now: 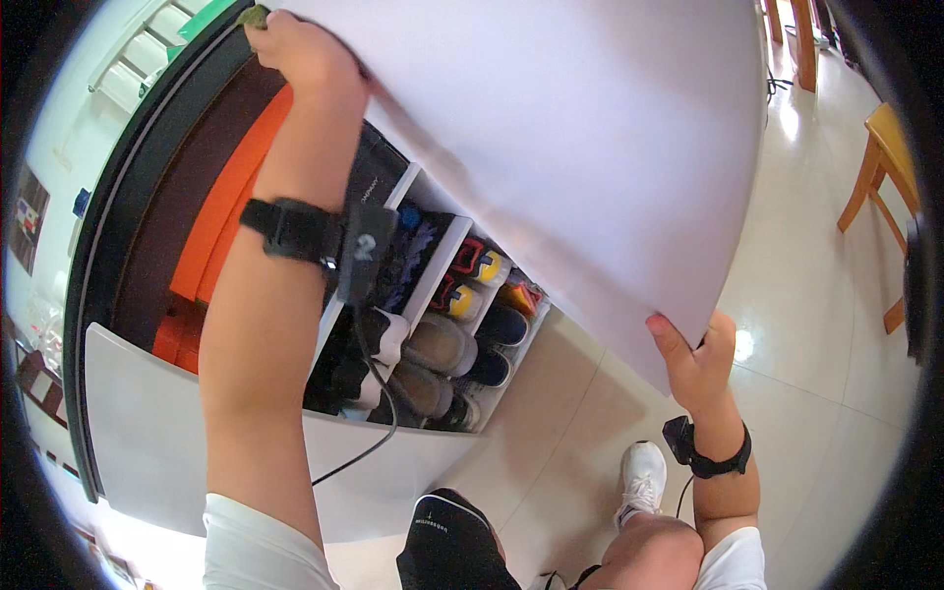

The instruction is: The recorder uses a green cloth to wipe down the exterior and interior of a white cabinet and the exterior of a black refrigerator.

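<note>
A large white cabinet door panel point(575, 133) fills the upper middle of the view, standing away from a shoe cabinet point(442, 265). My right hand point(697, 361) grips its lower corner between thumb and fingers. Near the panel's upper left edge, my left hand point(295, 44) is curled around a small greenish cloth or sponge point(254, 16), partly cut by the dark rim. Behind the panel the cabinet's shelves hold several shoes, among them grey-brown shoes point(439, 343), dark blue shoes point(503, 326) and shoes with yellow toes point(463, 301). Black bands with small devices and cables are strapped on both wrists.
Orange boxes point(228, 214) lie in the cabinet at the left, beside its black top edge point(122, 169). Another white panel point(140, 420) is at lower left. A wooden chair point(877, 169) stands at the right on the tiled floor point(804, 324). My legs and white shoe point(644, 476) are below.
</note>
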Tool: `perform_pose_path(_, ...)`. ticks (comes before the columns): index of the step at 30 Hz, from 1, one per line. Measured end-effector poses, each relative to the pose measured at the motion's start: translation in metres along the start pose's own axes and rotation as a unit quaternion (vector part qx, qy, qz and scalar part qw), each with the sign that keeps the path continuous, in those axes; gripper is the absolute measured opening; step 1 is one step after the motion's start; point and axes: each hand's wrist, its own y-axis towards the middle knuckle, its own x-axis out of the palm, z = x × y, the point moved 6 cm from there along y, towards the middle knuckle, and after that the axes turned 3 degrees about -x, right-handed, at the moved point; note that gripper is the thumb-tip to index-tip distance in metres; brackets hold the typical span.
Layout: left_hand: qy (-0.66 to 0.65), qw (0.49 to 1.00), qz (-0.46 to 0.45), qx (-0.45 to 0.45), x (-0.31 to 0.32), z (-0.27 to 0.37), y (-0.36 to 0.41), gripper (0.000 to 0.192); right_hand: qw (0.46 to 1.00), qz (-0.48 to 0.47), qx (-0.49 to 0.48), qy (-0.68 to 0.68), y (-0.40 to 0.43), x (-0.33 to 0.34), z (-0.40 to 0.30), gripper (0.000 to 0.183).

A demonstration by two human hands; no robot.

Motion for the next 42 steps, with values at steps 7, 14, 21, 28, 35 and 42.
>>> perform_pose_path(7,0.028,0.957,-0.114,0.266,0.076,0.084,-0.105,0.055,0.999,0.027,0.021,-0.023,0.0,-0.004,0.01,0.023)
perform_pose_path(14,0.208,0.825,-0.123,0.512,0.093,0.06,-0.212,0.043,0.998,0.054,0.016,-0.041,0.01,-0.014,0.015,0.028)
perform_pose_path(21,0.282,0.663,-0.259,0.644,0.055,0.008,-0.187,0.048,0.998,0.059,0.009,0.005,0.018,-0.013,0.012,0.033)
perform_pose_path(28,0.329,0.866,-0.124,0.356,0.0,-0.001,-0.033,0.053,0.998,0.041,0.005,-0.039,0.017,-0.011,0.01,0.03)
perform_pose_path(35,0.053,0.995,0.075,-0.028,-0.031,-0.052,0.0,0.049,0.999,0.019,-0.002,-0.029,0.01,-0.007,0.008,0.028)
perform_pose_path(42,0.024,0.998,0.05,-0.014,-0.027,-0.047,-0.018,0.045,1.0,0.01,-0.019,-0.011,0.011,-0.003,0.007,0.026)
